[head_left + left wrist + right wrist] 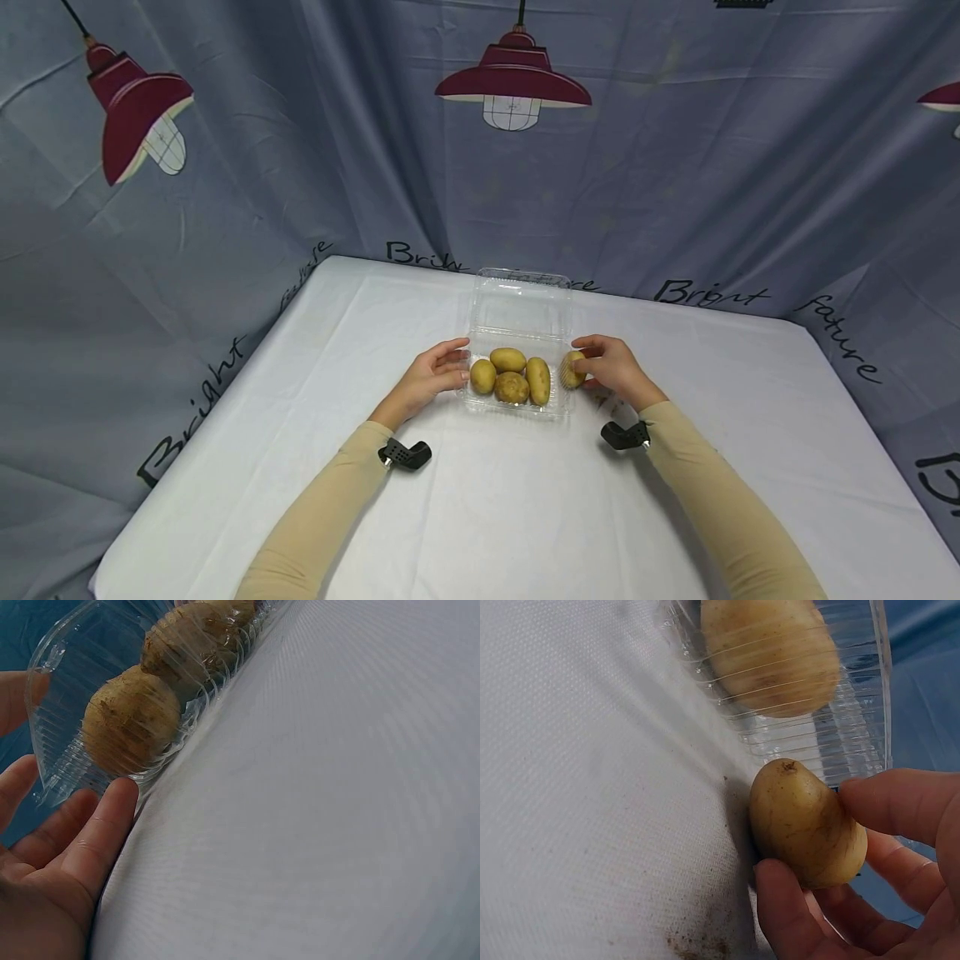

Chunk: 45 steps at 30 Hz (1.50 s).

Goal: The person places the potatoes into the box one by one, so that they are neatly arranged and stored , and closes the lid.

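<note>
A clear plastic clamshell box (521, 310) lies with its lid raised toward the back. Several potatoes (512, 387) sit in its base, round and oblong ones together. My left hand (431, 377) is at the box's left wall, fingers extended, and in the left wrist view the fingertips (120, 796) are right at the ribbed plastic beside a round potato (131, 720). Just outside the right wall, my right hand (613, 367) holds another potato (806, 829) between thumb and fingers, low over the cloth. An oblong potato (769, 656) shows through the ribbed wall.
A white cloth covers the table (517, 508). Dark crumbs of dirt (697, 946) lie on it near my right hand. Behind the table hangs a blue-grey curtain (360, 167) printed with red lamps and lettering. Each wrist wears a black camera (405, 455).
</note>
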Each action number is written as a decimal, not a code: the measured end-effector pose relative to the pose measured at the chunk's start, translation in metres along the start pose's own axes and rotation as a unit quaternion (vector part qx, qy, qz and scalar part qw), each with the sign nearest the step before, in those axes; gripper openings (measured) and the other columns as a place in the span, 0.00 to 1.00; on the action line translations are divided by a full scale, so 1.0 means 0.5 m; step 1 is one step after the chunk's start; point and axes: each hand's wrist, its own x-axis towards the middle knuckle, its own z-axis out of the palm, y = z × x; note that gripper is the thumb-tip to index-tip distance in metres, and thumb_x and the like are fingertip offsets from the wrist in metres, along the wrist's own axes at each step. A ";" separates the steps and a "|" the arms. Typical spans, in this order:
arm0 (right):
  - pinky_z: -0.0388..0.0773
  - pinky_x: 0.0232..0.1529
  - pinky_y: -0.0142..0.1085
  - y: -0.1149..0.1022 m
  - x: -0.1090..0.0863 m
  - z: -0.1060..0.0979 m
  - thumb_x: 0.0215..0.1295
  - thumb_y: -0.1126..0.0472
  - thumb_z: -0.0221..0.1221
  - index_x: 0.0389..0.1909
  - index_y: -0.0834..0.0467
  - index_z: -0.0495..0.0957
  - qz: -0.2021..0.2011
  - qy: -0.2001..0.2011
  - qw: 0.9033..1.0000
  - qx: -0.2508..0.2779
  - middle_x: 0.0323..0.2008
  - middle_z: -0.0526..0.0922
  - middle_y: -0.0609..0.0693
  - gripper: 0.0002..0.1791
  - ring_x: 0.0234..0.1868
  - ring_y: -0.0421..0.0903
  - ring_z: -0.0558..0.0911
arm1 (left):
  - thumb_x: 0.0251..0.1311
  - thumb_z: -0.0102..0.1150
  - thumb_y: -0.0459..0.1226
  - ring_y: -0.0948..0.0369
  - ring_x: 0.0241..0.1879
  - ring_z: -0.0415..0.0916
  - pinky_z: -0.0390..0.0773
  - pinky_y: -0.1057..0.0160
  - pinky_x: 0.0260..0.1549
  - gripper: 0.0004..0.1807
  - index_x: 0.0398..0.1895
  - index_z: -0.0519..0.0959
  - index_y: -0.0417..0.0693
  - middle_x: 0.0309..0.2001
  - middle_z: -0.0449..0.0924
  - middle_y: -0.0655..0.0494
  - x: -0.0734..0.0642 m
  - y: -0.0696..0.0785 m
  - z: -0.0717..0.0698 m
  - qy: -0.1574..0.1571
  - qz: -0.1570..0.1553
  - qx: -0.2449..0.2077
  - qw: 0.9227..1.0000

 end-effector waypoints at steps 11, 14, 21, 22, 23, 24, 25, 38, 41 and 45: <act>0.87 0.41 0.37 0.000 0.001 0.004 0.67 0.65 0.62 0.63 0.64 0.75 0.005 0.000 1.000 -0.002 0.62 0.75 0.65 0.24 0.51 0.51 0.82 | 0.63 0.59 0.26 0.37 0.70 0.66 0.82 0.71 0.49 0.39 0.78 0.59 0.37 0.72 0.64 0.31 -0.002 0.002 0.001 0.000 -0.002 -0.001 1.000; 0.87 0.41 0.37 0.000 0.001 0.005 0.67 0.65 0.62 0.63 0.64 0.75 0.005 0.000 1.000 -0.002 0.62 0.75 0.65 0.24 0.51 0.51 0.81 | 0.63 0.59 0.26 0.38 0.70 0.67 0.82 0.71 0.49 0.39 0.78 0.59 0.38 0.72 0.64 0.31 -0.002 0.001 0.000 0.001 -0.001 0.000 1.000; 0.88 0.41 0.37 0.000 -0.001 0.008 0.67 0.66 0.61 0.63 0.65 0.75 0.008 0.006 1.000 0.001 0.62 0.76 0.65 0.23 0.50 0.51 0.82 | 0.63 0.59 0.26 0.37 0.70 0.67 0.82 0.71 0.50 0.38 0.78 0.59 0.37 0.72 0.64 0.30 -0.002 0.000 0.000 0.000 0.000 0.002 1.000; 0.88 0.40 0.37 0.000 -0.002 0.008 0.67 0.66 0.61 0.62 0.65 0.75 0.008 0.006 1.000 0.002 0.62 0.76 0.65 0.23 0.50 0.50 0.82 | 0.63 0.59 0.26 0.37 0.70 0.67 0.82 0.71 0.50 0.38 0.78 0.59 0.37 0.72 0.64 0.30 -0.002 0.000 -0.001 0.000 0.001 0.003 1.000; 0.88 0.40 0.37 0.000 -0.003 0.008 0.67 0.66 0.61 0.62 0.65 0.75 0.008 0.007 1.000 0.002 0.62 0.76 0.65 0.23 0.49 0.50 0.82 | 0.63 0.59 0.26 0.37 0.70 0.67 0.81 0.71 0.50 0.38 0.78 0.59 0.38 0.72 0.64 0.31 -0.002 -0.001 -0.001 0.000 0.000 0.003 1.000; 0.88 0.40 0.37 0.000 -0.004 0.008 0.66 0.66 0.61 0.62 0.65 0.75 0.008 0.008 1.000 0.003 0.62 0.76 0.65 0.23 0.49 0.50 0.82 | 0.63 0.59 0.26 0.37 0.70 0.67 0.81 0.71 0.50 0.38 0.78 0.59 0.38 0.72 0.64 0.31 -0.001 -0.002 -0.002 0.000 0.000 0.002 1.000; 0.88 0.40 0.37 -0.001 -0.005 0.008 0.66 0.67 0.61 0.62 0.65 0.75 0.008 0.008 1.000 0.004 0.62 0.76 0.65 0.23 0.49 0.50 0.83 | 0.63 0.59 0.26 0.38 0.70 0.68 0.82 0.70 0.51 0.38 0.78 0.59 0.38 0.72 0.64 0.31 -0.001 -0.002 -0.001 0.000 0.000 0.003 1.000; 0.88 0.38 0.36 0.003 -0.022 0.006 0.64 0.66 0.61 0.61 0.66 0.76 0.006 0.006 1.000 0.004 0.61 0.76 0.66 0.24 0.47 0.49 0.83 | 0.64 0.58 0.25 0.37 0.70 0.67 0.82 0.71 0.51 0.38 0.78 0.59 0.38 0.72 0.64 0.31 -0.001 0.000 -0.001 0.000 0.001 0.003 1.000; 0.87 0.39 0.35 0.009 -0.026 0.004 0.64 0.65 0.62 0.61 0.65 0.76 0.004 0.007 1.000 0.002 0.61 0.76 0.66 0.24 0.47 0.49 0.83 | 0.64 0.59 0.26 0.38 0.70 0.67 0.81 0.71 0.51 0.38 0.78 0.60 0.39 0.72 0.64 0.31 -0.001 0.002 0.000 0.000 0.001 0.005 1.000; 0.88 0.39 0.35 0.015 -0.030 0.002 0.64 0.65 0.62 0.62 0.65 0.76 -0.001 0.013 1.000 0.002 0.61 0.76 0.66 0.24 0.47 0.49 0.84 | 0.64 0.59 0.26 0.37 0.70 0.67 0.81 0.71 0.51 0.38 0.78 0.60 0.38 0.72 0.64 0.31 -0.001 0.003 0.000 0.001 0.003 0.005 1.000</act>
